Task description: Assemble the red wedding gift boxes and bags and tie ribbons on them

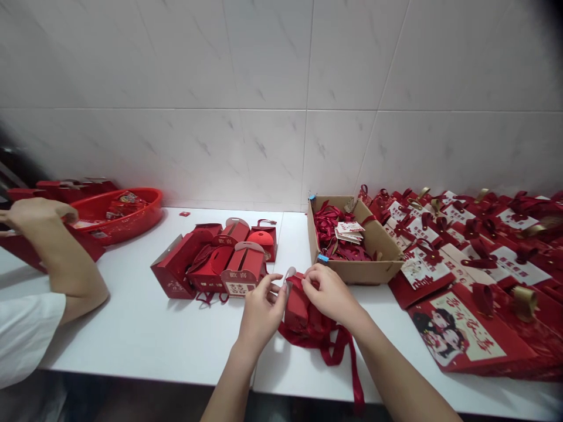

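Observation:
Between my hands a small red gift box point(297, 308) stands at the front middle of the white table. The fingers of my left hand point(264, 308) are closed on its pale, rounded top flap, at the box's left side. My right hand point(332, 293) pinches dark red ribbon at the top of the box from the right. A long tail of the ribbon point(338, 349) trails from the box and hangs over the table's front edge. Just left of my hands sits a cluster of small red gift boxes point(241, 269), some with ribbon handles.
Behind my right hand stands a cardboard box point(369, 272) with red ribbons and cards inside. Many red gift bags point(475, 328) crowd the right side. At far left, a co-worker's arm point(79, 275) reaches past a red plastic basin point(152, 211) holding small packets.

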Demonstrator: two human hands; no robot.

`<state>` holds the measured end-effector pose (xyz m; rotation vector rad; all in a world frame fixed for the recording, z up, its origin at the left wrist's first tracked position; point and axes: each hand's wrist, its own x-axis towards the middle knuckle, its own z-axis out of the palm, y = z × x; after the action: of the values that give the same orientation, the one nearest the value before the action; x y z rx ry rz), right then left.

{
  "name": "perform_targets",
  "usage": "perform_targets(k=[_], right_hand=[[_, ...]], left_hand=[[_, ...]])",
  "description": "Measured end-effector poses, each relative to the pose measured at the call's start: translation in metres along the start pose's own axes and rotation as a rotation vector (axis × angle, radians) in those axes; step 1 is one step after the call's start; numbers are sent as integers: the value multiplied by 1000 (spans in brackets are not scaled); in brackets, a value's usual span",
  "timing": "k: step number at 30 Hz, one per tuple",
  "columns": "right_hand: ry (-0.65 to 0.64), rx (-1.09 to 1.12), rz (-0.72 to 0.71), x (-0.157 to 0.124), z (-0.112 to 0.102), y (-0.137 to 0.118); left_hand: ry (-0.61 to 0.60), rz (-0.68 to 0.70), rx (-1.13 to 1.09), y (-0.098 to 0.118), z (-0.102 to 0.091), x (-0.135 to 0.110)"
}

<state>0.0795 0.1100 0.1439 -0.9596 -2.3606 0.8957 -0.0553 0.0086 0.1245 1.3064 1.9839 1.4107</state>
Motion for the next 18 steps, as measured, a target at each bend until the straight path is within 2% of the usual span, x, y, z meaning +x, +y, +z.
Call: perform_targets(k=[7, 13, 15, 18], right_hand=[[-41, -21, -36, -1, 0, -7], [-39, -3, -68, -1, -2, -7], [17, 68, -99, -6, -8, -5], [183, 245, -123, -23, -19, 10]], left_hand=[[-67, -9, -29, 5, -4, 0], [-100, -23, -128, 0, 3, 16], [-87, -32, -184, -2, 3, 22], [-35, -64, -303, 0, -6, 27]])
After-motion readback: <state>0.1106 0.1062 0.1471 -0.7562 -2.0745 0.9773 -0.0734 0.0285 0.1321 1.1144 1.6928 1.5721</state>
